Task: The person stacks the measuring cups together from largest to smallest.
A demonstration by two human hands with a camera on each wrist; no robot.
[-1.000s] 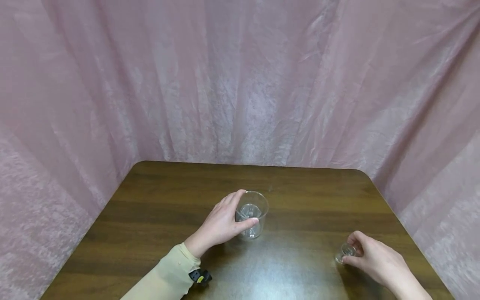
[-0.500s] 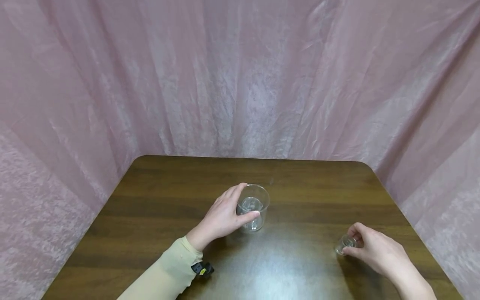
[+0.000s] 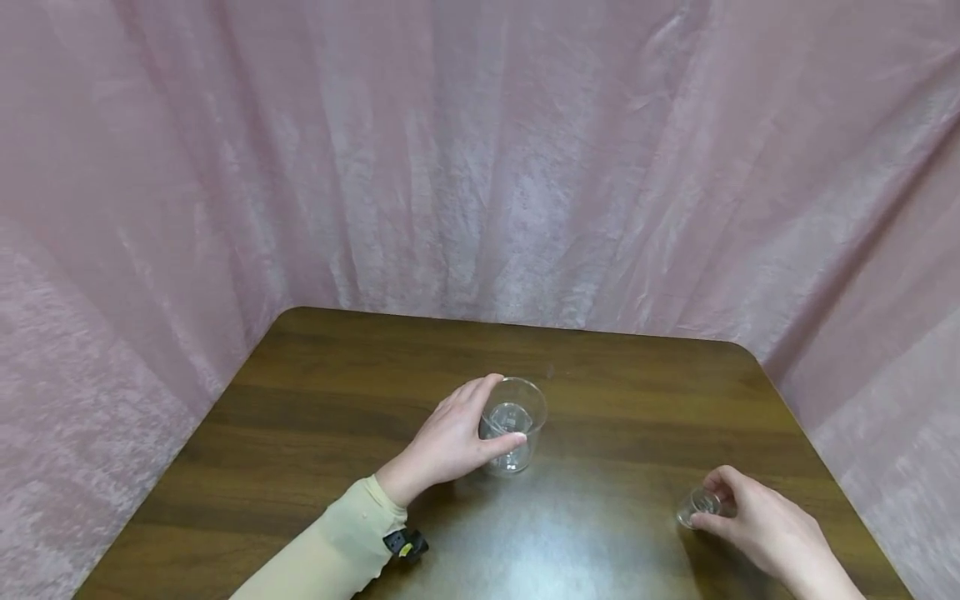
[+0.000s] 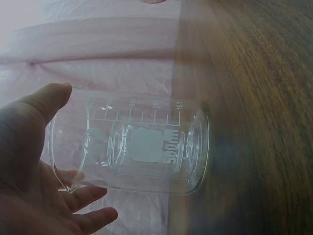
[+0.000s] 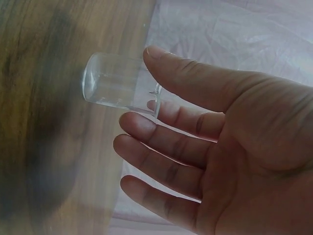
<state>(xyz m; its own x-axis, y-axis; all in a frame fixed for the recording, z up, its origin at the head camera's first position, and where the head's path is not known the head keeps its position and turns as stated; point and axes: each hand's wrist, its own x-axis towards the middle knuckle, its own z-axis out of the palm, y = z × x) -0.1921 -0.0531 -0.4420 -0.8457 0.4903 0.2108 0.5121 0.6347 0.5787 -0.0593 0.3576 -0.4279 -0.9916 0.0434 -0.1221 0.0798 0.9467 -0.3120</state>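
My left hand [image 3: 453, 437] grips a large clear glass beaker [image 3: 531, 446] near its rim, thumb on the near side and fingers on the far side. White measuring marks run along its wall in the left wrist view. Nested inside it stands a smaller glass beaker [image 4: 146, 144]. Off to the right, my right hand [image 3: 772, 525] pinches a much smaller clear beaker [image 5: 115, 78] by its rim between thumb and index finger. The other right fingers extend below it without touching the glass. This little beaker is upright, its base at the tabletop.
Both hands work over a brown wood-grain table [image 3: 337, 350] with rounded far corners. Pink velvety curtains [image 3: 480, 167] hang behind and at both sides. A black wrist strap piece [image 3: 405, 543] shows at the left sleeve [image 3: 330, 542].
The head view shifts slightly. Both hands keep the same hold on their beakers, which stay in about the same places on the table.
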